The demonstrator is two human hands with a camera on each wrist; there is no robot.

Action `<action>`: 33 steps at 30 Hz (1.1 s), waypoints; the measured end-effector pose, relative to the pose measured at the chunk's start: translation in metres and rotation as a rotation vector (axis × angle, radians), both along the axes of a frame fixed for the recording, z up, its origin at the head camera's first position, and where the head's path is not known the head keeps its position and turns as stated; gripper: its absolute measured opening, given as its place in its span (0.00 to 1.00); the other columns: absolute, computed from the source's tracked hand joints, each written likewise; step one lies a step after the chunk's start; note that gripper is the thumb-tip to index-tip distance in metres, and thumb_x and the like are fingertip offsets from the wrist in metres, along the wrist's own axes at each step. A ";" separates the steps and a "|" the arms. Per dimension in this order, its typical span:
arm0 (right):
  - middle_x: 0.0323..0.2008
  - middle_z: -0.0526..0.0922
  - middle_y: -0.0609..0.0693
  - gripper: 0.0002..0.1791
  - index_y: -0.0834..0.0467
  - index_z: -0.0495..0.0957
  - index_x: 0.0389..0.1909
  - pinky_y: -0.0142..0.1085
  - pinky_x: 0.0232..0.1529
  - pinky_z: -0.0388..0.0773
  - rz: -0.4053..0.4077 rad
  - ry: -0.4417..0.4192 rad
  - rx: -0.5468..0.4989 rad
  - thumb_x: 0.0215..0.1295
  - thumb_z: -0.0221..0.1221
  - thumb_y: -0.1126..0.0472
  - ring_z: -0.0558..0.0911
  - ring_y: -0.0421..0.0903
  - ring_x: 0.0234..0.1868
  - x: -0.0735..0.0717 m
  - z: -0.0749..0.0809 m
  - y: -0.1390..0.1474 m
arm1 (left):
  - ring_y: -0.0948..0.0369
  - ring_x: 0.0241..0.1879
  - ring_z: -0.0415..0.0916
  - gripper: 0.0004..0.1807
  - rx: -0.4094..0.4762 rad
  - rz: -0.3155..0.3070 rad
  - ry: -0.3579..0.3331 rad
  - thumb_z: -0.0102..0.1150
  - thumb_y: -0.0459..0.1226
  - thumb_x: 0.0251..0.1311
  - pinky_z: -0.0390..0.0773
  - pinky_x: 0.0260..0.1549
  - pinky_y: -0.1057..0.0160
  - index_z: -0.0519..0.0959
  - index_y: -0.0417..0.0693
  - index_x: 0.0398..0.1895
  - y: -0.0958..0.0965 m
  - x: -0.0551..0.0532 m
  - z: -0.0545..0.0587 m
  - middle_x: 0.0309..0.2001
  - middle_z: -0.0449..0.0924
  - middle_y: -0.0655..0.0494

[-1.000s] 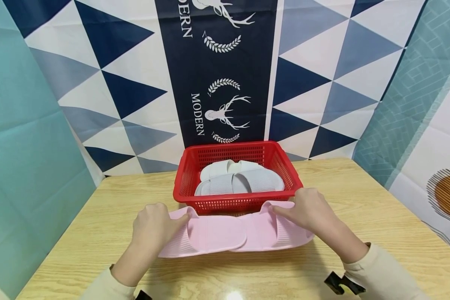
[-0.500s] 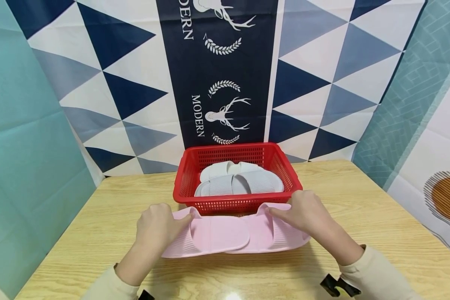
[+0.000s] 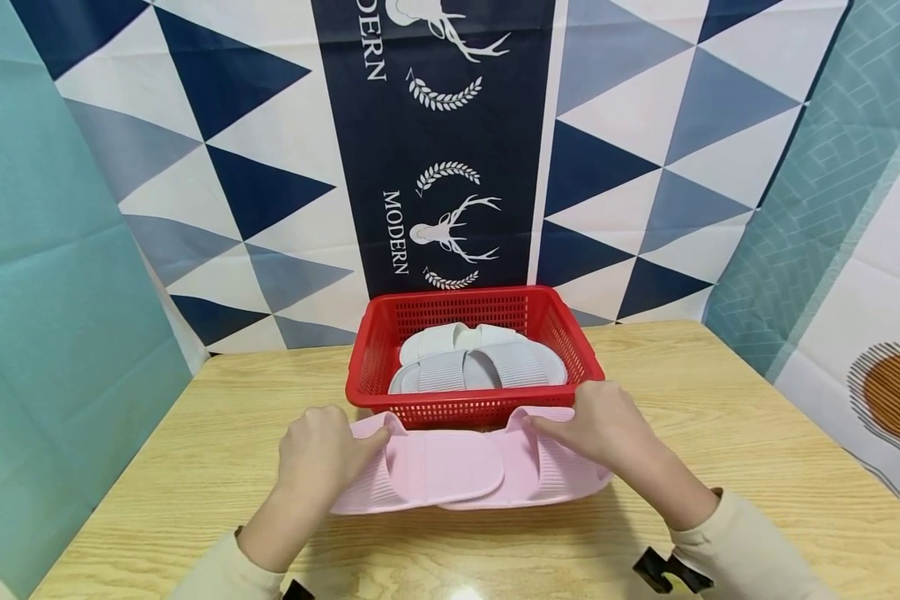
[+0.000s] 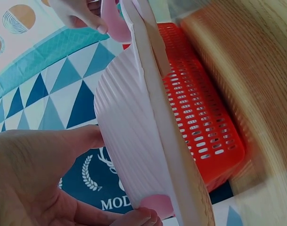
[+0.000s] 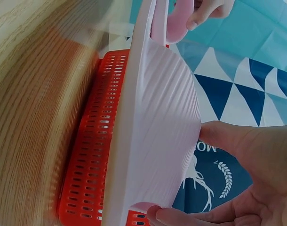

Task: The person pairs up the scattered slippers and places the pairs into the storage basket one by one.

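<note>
A pair of pink slippers is held above the table, soles down, with the ends meeting in the middle. My left hand (image 3: 317,454) grips the ribbed strap of the left slipper (image 3: 461,467), thumb inside the strap opening. By its strap, the right slipper (image 3: 523,462) is pinched in my right hand (image 3: 607,425). The left slipper's end lies over the right one's. In the left wrist view, thumb and fingers span the ribbed strap (image 4: 129,127); the right wrist view has the same grip on the other strap (image 5: 167,117).
Just behind the slippers, a red perforated basket (image 3: 476,398) stands on the wooden table (image 3: 255,400). Inside it lie grey slippers (image 3: 521,362) and white slippers (image 3: 435,340). A patterned cloth (image 3: 450,125) hangs behind the table.
Both hands have moved slightly inward, toward each other, and the ends of the pink slippers overlap more. The basket and its slippers stay in place.
</note>
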State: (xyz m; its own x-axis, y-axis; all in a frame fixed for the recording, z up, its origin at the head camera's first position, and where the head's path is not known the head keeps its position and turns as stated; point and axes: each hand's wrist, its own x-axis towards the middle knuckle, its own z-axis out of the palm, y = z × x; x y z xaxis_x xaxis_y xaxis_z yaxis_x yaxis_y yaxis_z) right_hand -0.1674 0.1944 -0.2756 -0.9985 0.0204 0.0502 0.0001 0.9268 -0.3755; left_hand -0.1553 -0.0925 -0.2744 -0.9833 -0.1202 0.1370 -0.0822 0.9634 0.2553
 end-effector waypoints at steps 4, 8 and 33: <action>0.09 0.61 0.47 0.29 0.55 0.64 0.11 0.30 0.19 0.57 -0.002 0.006 0.001 0.48 0.69 0.40 0.60 0.41 0.13 -0.001 -0.001 -0.001 | 0.57 0.17 0.67 0.31 -0.005 -0.004 0.018 0.57 0.60 0.53 0.61 0.15 0.66 0.69 0.45 0.09 0.003 0.000 -0.001 0.15 0.69 0.49; 0.09 0.63 0.48 0.29 0.56 0.66 0.12 0.30 0.19 0.58 -0.010 0.009 -0.005 0.48 0.69 0.40 0.61 0.41 0.13 -0.002 -0.001 -0.002 | 0.57 0.17 0.67 0.31 -0.023 -0.007 0.035 0.58 0.60 0.53 0.61 0.14 0.66 0.69 0.44 0.10 0.005 0.000 -0.001 0.14 0.68 0.49; 0.09 0.62 0.48 0.30 0.56 0.64 0.11 0.31 0.19 0.58 -0.017 0.056 -0.011 0.48 0.68 0.39 0.62 0.42 0.13 -0.001 -0.001 -0.009 | 0.56 0.16 0.67 0.32 -0.026 -0.008 0.077 0.57 0.61 0.53 0.62 0.14 0.65 0.67 0.46 0.08 0.017 0.001 0.000 0.13 0.68 0.50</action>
State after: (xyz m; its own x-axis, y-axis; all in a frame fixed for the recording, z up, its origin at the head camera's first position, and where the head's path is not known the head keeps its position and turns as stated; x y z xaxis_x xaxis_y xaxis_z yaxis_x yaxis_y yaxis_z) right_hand -0.1687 0.1858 -0.2765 -0.9937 0.0383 0.1053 -0.0053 0.9226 -0.3857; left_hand -0.1542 -0.0753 -0.2746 -0.9706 -0.1074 0.2155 -0.0551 0.9703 0.2353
